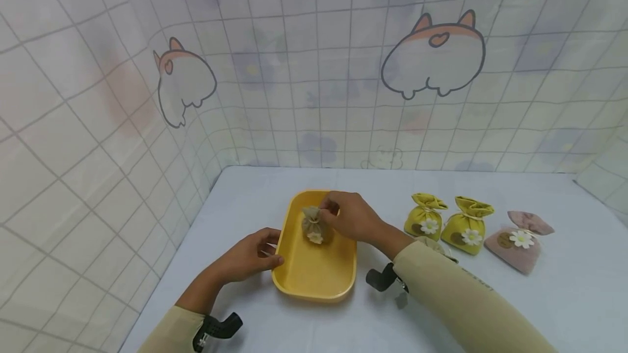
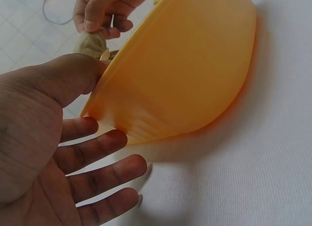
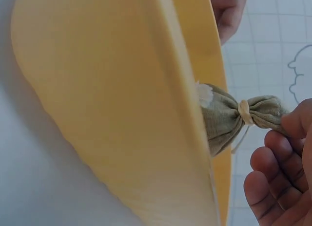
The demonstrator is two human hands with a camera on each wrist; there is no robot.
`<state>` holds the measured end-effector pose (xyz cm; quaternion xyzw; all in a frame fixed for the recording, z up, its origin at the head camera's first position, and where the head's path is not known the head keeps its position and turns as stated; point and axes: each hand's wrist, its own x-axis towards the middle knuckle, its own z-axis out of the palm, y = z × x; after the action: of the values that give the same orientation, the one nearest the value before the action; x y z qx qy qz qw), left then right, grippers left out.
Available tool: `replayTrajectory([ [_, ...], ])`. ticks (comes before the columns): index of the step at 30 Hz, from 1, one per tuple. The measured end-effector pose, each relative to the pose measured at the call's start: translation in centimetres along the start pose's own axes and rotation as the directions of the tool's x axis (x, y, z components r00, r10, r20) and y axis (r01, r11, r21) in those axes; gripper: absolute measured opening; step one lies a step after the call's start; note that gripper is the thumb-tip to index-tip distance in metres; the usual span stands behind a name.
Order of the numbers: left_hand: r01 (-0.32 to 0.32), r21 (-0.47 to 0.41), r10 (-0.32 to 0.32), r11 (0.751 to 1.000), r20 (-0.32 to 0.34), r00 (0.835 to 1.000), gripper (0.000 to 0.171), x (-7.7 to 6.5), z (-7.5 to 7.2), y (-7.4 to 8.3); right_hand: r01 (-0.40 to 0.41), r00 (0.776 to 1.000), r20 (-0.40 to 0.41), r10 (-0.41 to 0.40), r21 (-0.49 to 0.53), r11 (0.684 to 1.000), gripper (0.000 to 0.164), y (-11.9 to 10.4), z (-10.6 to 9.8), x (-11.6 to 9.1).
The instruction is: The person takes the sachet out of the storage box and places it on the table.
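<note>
A grey-green drawstring pouch (image 1: 312, 224) with a white flower is upright inside the yellow tray (image 1: 319, 274), toward its far end. My right hand (image 1: 350, 217) pinches the gathered top of that pouch between thumb and fingers. In the right wrist view the pouch's tied neck (image 3: 244, 112) shows above the tray's rim, while the wall hides its lower part. At the tray's left side, my left hand (image 1: 247, 255) holds the rim lightly. In the left wrist view its thumb lies over the rim and the nearest fingertips (image 2: 117, 137) touch the outer wall.
Two yellow-green pouches (image 1: 424, 217) (image 1: 466, 226) and a pink pouch (image 1: 515, 248) lie on the white table to the right, each with a white flower. Another pale green pouch (image 1: 434, 245) is partly hidden by the right sleeve. A grid-patterned curtain (image 1: 294, 97) stands behind.
</note>
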<state>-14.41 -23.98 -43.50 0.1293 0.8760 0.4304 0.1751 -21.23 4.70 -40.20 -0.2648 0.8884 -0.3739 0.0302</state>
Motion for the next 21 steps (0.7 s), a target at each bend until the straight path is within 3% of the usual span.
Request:
replayTrajectory([
  [21, -0.016, -0.021, 0.016, 1.0, 0.001, 1.0, 0.057, -0.1, 0.0, 0.0, -0.018, 1.0, 0.018, 0.019, -0.023, 1.0, 0.006, -0.3, -3.4, -1.6],
])
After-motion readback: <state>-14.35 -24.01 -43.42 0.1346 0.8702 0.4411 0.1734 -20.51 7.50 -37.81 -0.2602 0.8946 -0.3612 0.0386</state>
